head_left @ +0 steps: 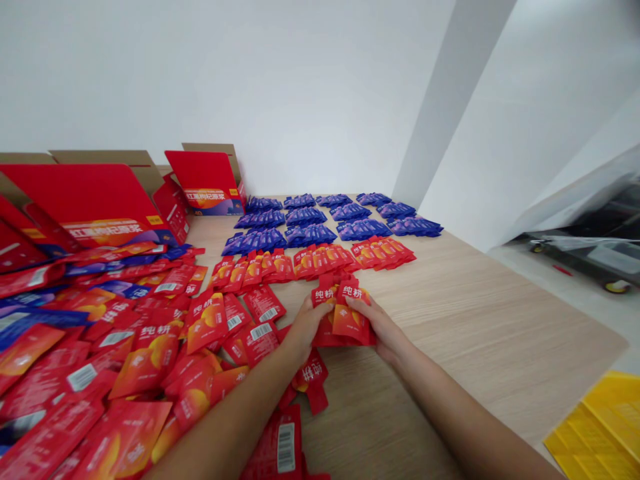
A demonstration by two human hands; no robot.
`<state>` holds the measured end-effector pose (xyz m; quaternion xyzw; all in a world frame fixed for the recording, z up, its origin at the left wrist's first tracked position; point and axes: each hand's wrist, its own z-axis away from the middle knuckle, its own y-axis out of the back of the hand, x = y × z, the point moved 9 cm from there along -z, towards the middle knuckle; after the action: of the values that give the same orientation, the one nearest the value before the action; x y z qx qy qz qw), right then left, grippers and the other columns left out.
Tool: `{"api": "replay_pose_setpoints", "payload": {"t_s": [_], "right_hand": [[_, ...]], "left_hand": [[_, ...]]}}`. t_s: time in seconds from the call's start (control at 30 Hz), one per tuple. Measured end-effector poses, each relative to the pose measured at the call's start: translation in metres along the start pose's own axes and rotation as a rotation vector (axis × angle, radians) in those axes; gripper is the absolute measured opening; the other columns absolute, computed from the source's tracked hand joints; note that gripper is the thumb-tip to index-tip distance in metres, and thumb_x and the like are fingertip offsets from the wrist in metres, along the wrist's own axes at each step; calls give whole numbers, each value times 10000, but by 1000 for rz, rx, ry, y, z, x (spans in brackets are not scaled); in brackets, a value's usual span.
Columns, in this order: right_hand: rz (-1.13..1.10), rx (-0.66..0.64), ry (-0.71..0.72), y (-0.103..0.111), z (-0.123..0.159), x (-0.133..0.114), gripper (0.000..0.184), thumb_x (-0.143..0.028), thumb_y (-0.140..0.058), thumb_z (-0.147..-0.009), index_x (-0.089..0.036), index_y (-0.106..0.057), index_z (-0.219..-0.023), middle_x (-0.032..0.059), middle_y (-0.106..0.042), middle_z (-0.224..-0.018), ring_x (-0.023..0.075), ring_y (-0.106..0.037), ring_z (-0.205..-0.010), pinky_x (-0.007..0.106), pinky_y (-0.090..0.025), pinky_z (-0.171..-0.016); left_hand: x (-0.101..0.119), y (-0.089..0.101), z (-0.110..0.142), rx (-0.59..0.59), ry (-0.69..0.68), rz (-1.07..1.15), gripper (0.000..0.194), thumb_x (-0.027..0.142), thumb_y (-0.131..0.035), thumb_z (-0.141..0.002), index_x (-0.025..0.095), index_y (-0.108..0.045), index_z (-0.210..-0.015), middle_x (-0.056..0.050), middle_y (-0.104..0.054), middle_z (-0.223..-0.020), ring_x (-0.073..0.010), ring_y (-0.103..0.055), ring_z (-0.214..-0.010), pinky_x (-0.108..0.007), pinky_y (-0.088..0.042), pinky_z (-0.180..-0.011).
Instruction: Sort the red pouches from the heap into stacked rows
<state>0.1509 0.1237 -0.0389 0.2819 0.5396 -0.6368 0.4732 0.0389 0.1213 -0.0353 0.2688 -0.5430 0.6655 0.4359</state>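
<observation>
Both of my hands meet at the middle of the wooden table (450,320), gripping a small stack of red sachets (345,313) held upright on its edge. My left hand (306,325) closes on the stack's left side, and my right hand (376,325) closes on its right side. Just beyond the stack lies a row of fanned red sachet bundles (320,261). Behind that are rows of blue sachet bundles (325,217).
A big loose heap of red and blue sachets (100,347) covers the table's left side. Open red cartons (100,207) stand at the back left against the white wall. A yellow mat (605,427) lies at the lower right, off the table's edge.
</observation>
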Motion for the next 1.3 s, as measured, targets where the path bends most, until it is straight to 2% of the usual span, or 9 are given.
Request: {"api": "replay_pose_setpoints", "payload": {"t_s": [0.1, 0.17, 0.37, 0.47, 0.57, 0.73, 0.9, 1.03, 1.3], "right_hand": [[-60, -39, -110, 1, 1, 5, 308, -335, -669, -722, -188, -628, -990, 66, -732, -965, 273, -670, -974, 445, -518, -909], [-74, -32, -139, 1, 2, 8, 267, -329, -652, -733, -182, -637, -957, 69, -732, -971, 265, -669, -981, 425, -529, -893], [-73, 112, 31, 3, 5, 1, 442, -326, -718, -711, -217, -555, -1108, 36, -713, -1046, 229, -675, -963, 356, -555, -830], [-62, 112, 58, 2, 4, 1, 485, -349, -731, -699, -229, -538, -1128, 31, -714, -1038, 233, -683, -929, 353, -570, -779], [-45, 89, 55, 3, 3, -1, 520, -346, -753, -677, -228, -536, -1135, 37, -709, -1061, 242, -675, -955, 351, -571, -768], [-153, 81, 62, 2, 3, -6, 452, -364, -721, -702, -203, -586, -1102, 54, -709, -1074, 254, -664, -989, 379, -550, -840], [-256, 71, -24, -3, 4, 0, 274, -323, -587, -817, -168, -634, -1038, 62, -724, -1027, 213, -681, -946, 333, -544, -851], [-278, 76, -82, -2, 5, 0, 209, -246, -497, -869, -157, -650, -979, 53, -745, -917, 165, -706, -808, 263, -562, -754], [-212, 73, -186, 9, 7, -14, 194, -195, -464, -888, -141, -650, -875, 67, -747, -812, 149, -698, -646, 235, -565, -614]], "left_hand": [[-1, 3, -4, -10, 19, -36, 431, 251, -758, -619, 155, -606, -1010, -87, -720, -958, -248, -687, -850, -380, -527, -819], [0, 9, -7, 11, -17, -106, 468, 267, -763, -627, 152, -589, -1047, -101, -709, -1003, -257, -679, -886, -392, -520, -835], [13, 16, -5, 79, -244, -293, 605, 233, -721, -691, 204, -459, -1235, -99, -636, -1189, -238, -615, -1061, -395, -441, -972], [18, 15, 0, 121, -304, -270, 628, 163, -716, -681, 205, -454, -1250, -89, -632, -1199, -218, -594, -1103, -363, -393, -1028], [12, 17, 1, 165, -180, -130, 586, 110, -712, -654, 186, -498, -1194, -98, -668, -1131, -233, -649, -1001, -362, -486, -920], [-2, 2, 3, 17, 106, 46, 321, 110, -690, -659, 100, -628, -974, -127, -732, -891, -242, -707, -735, -318, -568, -665], [-6, 0, 5, -24, 185, 178, 328, 98, -664, -686, 96, -631, -1012, -112, -739, -854, -228, -710, -688, -311, -580, -644], [-12, 1, 4, -38, 243, 235, 295, 70, -640, -708, 88, -633, -1003, -111, -737, -827, -212, -708, -658, -293, -581, -630], [-6, 20, 1, 156, 215, 327, 93, 69, -572, -753, 81, -627, -828, -77, -705, -658, -165, -669, -520, -239, -558, -517]]}}
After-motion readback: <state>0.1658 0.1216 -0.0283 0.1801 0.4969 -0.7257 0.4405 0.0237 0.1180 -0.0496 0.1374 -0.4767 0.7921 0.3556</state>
